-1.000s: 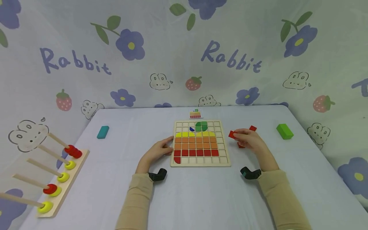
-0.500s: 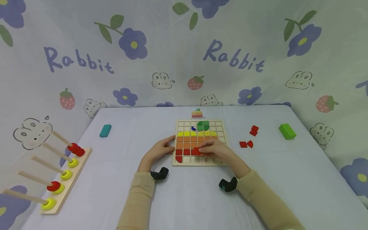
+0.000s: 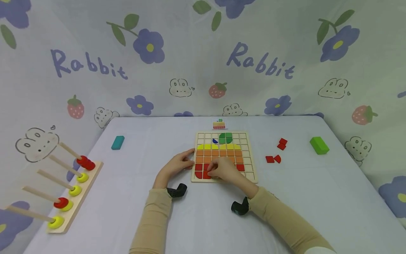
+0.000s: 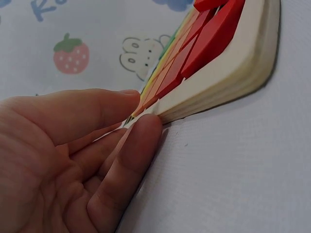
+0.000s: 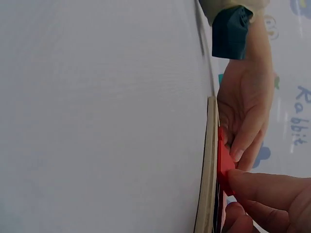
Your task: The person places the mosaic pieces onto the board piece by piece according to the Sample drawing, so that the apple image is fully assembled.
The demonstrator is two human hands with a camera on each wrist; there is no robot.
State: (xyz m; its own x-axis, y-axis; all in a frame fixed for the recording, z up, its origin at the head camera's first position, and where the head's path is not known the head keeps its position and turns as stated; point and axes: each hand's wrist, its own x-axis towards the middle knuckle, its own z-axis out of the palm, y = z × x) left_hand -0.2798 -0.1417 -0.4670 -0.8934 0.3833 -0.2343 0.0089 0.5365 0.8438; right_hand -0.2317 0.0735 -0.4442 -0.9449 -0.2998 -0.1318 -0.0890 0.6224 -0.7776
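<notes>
A wooden grid board lies mid-table, filled with rows of yellow, orange and red tiles, plus green and blue pieces near its top. My right hand pinches a red square tile at the board's bottom row, beside the rounded red corner piece. The right wrist view shows that tile tilted, close over the grid. My left hand rests against the board's left edge, thumb and fingers touching the rim with fingers fairly straight. The right hand hides part of the red rows.
Loose red tiles lie right of the board, among them a square and a quarter-round. Beyond the board is a small pattern card. A green block, a teal block and a bead-and-peg rack stand farther out.
My right hand has carried a red tile from the loose pieces leftward onto the board, down to its bottom row. My left hand stays at the board's left edge.
</notes>
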